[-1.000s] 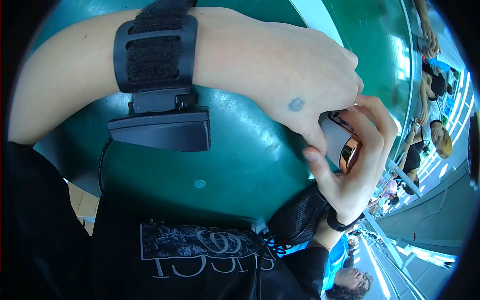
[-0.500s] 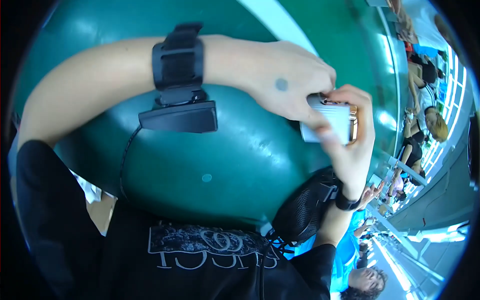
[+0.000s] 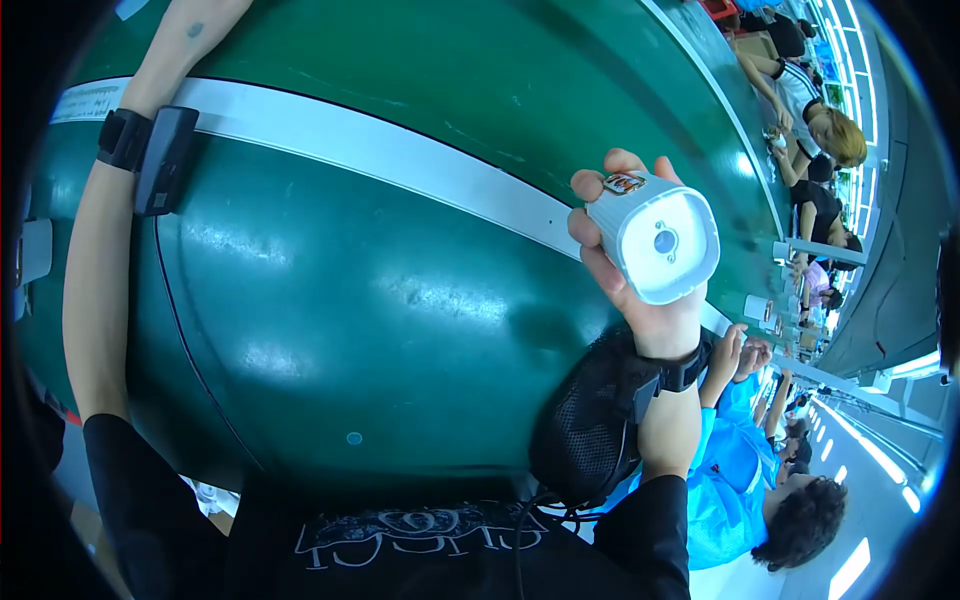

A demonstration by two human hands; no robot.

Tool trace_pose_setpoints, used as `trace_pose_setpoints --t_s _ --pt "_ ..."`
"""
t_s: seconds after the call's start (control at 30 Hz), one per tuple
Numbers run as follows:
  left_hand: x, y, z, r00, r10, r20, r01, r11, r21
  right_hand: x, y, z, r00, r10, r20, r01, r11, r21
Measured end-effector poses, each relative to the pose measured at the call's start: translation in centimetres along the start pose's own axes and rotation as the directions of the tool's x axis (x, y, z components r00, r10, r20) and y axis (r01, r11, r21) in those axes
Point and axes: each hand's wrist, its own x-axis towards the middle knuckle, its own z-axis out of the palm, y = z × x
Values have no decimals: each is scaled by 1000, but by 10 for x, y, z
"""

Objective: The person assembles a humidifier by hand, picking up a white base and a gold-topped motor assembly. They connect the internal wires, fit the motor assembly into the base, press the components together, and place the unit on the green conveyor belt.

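Observation:
My right hand [image 3: 640, 300] holds up a white plastic housing [image 3: 640, 238] above the green work surface. It is a rounded-square cup shape with ribbed sides. Its hollow face is turned toward me, showing a round hole in the middle of the floor, and a small orange-and-dark patch sits on its upper side. The fingers wrap round the side and back, partly out of sight. Far from it, at the upper left, my left hand [image 3: 205, 25] reaches over the surface. The picture's edge cuts off its fingers, so whether it holds anything is hidden.
A white strip [image 3: 350, 142] crosses the green table [image 3: 370, 330]. A black mesh bag [image 3: 585, 425] lies by my right forearm. From the black device [image 3: 167, 160] on my left wrist hangs a cable. A co-worker in blue [image 3: 735, 480] sits close on the right, with more white parts [image 3: 758, 307] beyond.
My left hand has let go of the white housing and swung away to the upper left. My right hand keeps the housing, now turned with its hollow face toward me.

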Motion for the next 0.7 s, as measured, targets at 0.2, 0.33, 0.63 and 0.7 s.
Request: trace_pose_setpoints --t_s 0.2,0.33,0.63,0.7 --pt "-4 -7 14 989 112 95 -41 832 -553 3 7 2 996 50 77 -43 995 -90" --pt "-7 -1 8 980 196 41 -154 870 -469 1 5 4 1000 19 12 -16 972 -233" --pt "-83 72 29 941 336 40 -201 650 -733 2 -11 -15 616 -749 243 -197 -445 -874" --pt "-99 92 21 917 372 143 -110 580 -807 10 -16 -27 658 -667 350 -205 -606 -768"
